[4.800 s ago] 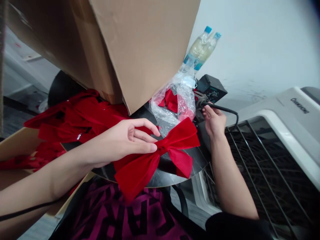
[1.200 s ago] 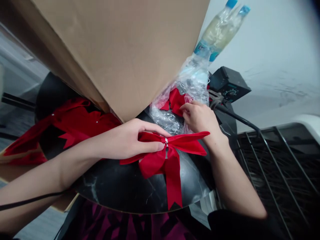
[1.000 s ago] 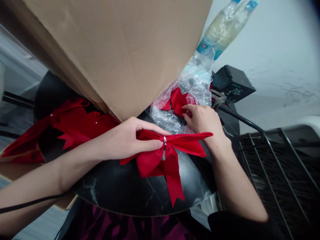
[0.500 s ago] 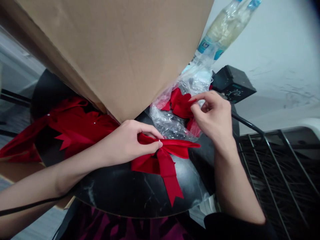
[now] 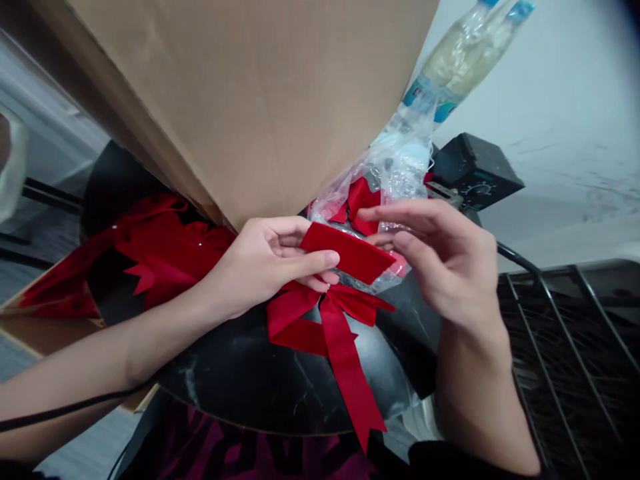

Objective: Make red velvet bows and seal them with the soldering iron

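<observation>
A flat red velvet piece is pinched between the thumb and fingers of my left hand. Just below it, a red ribbon bow with a small shiny centre lies on the black round table, its forked tail hanging over the front edge. My left fingertips are at the bow's centre. My right hand is beside the velvet piece's right end, thumb and fingers apart. Behind, a clear plastic bag holds more red pieces.
A large cardboard box stands at the back. Red bows are piled at left. Bottles, a black device and a wire rack are at right.
The velvet piece now shows in my left hand, above the bow. My right hand has moved back from the bag and its fingers have spread. The bow's tail hangs lower.
</observation>
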Tool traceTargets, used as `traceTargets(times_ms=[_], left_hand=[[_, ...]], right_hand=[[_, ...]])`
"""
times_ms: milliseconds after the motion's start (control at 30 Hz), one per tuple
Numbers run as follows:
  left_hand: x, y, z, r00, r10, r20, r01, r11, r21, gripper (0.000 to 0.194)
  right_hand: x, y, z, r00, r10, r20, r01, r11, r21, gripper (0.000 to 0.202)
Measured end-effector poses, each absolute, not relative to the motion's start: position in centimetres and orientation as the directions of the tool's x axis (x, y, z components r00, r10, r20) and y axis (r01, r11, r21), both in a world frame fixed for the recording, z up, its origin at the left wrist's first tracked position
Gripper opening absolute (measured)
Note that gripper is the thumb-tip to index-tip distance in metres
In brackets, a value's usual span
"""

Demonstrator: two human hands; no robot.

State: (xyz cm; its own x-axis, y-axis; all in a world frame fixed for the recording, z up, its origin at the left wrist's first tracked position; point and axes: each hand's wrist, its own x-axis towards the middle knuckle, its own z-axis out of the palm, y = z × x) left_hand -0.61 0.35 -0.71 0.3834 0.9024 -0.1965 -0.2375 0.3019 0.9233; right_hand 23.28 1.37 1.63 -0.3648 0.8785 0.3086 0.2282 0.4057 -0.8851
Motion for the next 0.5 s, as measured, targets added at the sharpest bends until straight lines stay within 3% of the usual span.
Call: traceTargets(times_ms=[67, 133, 233, 333, 400, 500], left_hand=[[-0.5, 0.0, -0.6, 0.331, 0.928, -0.172, -0.227, 0.255, 0.94, 0.023], [-0.4, -0.3, -0.3, 0.309, 0.937, -0.166, -0.202, 0.235, 0.951, 0.023], [-0.4, -0.7, -0.1, 0.326, 0.935, -0.14, -0.15, 0.197, 0.969, 0.023], [-0.6, -1.1, -0.2, 0.265, 0.964, -0.001, -0.086, 0.025, 0.996, 0.022], [-0.7, -1.3, -0.3, 0.185, 0.978, 0.097, -0.001, -0.099, 0.995, 0.023], [-0.8, -1.4, -0.6, 0.126, 0.978, 0.169, 0.092, -0.181, 0.979, 0.018]], right_hand=[[23.2, 1.2, 1.2, -0.409, 0.902, 0.136, 0.176, 0.224, -0.958, 0.035], [22.8, 0.9, 0.7, -0.424, 0.901, 0.094, 0.172, 0.182, -0.968, 0.036], [21.7, 0.3, 0.0, -0.278, 0.909, 0.311, 0.194, 0.371, -0.908, 0.019], [21.3, 0.3, -0.4, -0.258, 0.816, 0.517, 0.328, 0.577, -0.748, 0.021], [21.5, 0.5, -0.5, -0.302, 0.771, 0.561, 0.389, 0.637, -0.666, 0.022], [21.9, 0.7, -0.6, -0.32, 0.752, 0.576, 0.379, 0.659, -0.65, 0.02]])
